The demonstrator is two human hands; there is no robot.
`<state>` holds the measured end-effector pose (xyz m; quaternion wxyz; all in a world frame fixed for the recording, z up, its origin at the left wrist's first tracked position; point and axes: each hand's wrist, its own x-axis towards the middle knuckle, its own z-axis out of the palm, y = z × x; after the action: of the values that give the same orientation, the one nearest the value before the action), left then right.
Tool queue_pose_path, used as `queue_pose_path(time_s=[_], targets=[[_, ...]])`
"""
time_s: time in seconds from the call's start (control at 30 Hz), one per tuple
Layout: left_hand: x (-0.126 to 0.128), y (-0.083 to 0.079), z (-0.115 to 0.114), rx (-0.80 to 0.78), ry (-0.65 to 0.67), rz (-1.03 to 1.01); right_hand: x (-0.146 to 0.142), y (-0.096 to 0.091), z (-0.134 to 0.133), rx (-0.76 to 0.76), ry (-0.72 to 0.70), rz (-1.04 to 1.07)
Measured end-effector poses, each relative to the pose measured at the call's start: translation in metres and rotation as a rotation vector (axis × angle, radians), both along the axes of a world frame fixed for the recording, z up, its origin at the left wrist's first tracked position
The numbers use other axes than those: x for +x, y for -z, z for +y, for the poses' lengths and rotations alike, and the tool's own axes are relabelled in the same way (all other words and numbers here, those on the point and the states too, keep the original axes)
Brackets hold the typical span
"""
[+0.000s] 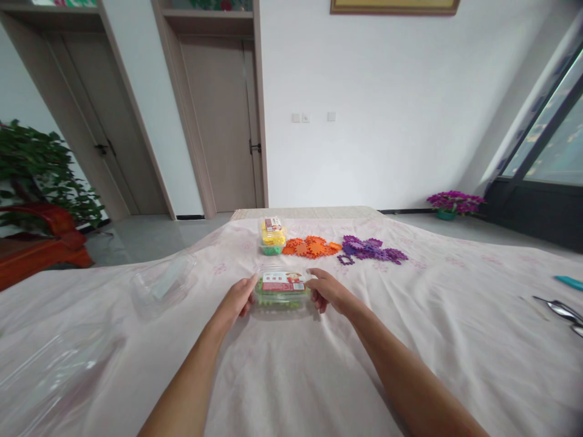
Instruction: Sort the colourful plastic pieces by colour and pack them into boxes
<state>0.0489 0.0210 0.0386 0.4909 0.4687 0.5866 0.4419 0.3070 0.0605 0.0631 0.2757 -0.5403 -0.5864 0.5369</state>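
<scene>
A clear plastic clamshell box (282, 296) with green toothed pieces inside and a red-and-white label on its lid sits on the tablecloth in front of me. My left hand (238, 297) grips its left end, thumb along the edge and fingers curled under. On the opposite end, my right hand (328, 291) holds the box with its index finger at the lid's corner and the other fingers bent. Just behind stand stacked clear boxes (273, 237) with yellow and green pieces. Orange gear pieces (310, 247) lie beside them, and purple gear pieces (371, 247) lie farther right.
Clear plastic containers lie on the left, one (164, 282) midway and a larger one (54, 364) nearer me. Scissors (565, 312) and a teal object (569, 283) rest at the right edge. The pale tablecloth (291, 376) has wrinkles. A red wooden chair (50, 243) stands left.
</scene>
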Motion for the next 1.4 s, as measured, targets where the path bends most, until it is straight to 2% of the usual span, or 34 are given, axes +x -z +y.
queue_pose_path(time_s=[0.13,0.27,0.37,0.47,0.53,0.67,0.9,1.17,1.4], targets=[[-0.008,-0.012,-0.005,-0.072,0.130,-0.034,-0.005,0.002,-0.002,0.024,0.014,-0.030],[-0.013,-0.010,-0.005,-0.099,0.146,-0.081,-0.001,0.010,0.008,0.068,-0.021,-0.113],[-0.013,-0.006,-0.004,-0.092,0.154,-0.117,0.004,0.018,0.022,0.197,0.026,-0.184],[-0.011,-0.006,-0.003,-0.090,0.152,-0.145,0.004,0.027,0.031,0.315,0.099,-0.132],[-0.010,-0.005,-0.002,-0.088,0.148,-0.160,0.002,0.031,0.033,0.337,0.133,-0.041],[-0.008,-0.001,-0.001,-0.088,0.131,-0.214,-0.002,0.035,0.032,0.274,0.198,0.128],[-0.003,0.008,0.002,-0.102,0.092,-0.364,-0.002,0.036,0.034,0.279,0.205,0.139],[-0.001,0.009,0.004,-0.094,0.049,-0.354,-0.009,0.032,0.027,0.217,0.244,0.277],[0.003,0.007,0.000,-0.076,-0.002,-0.371,-0.007,0.030,0.025,0.169,0.233,0.289]])
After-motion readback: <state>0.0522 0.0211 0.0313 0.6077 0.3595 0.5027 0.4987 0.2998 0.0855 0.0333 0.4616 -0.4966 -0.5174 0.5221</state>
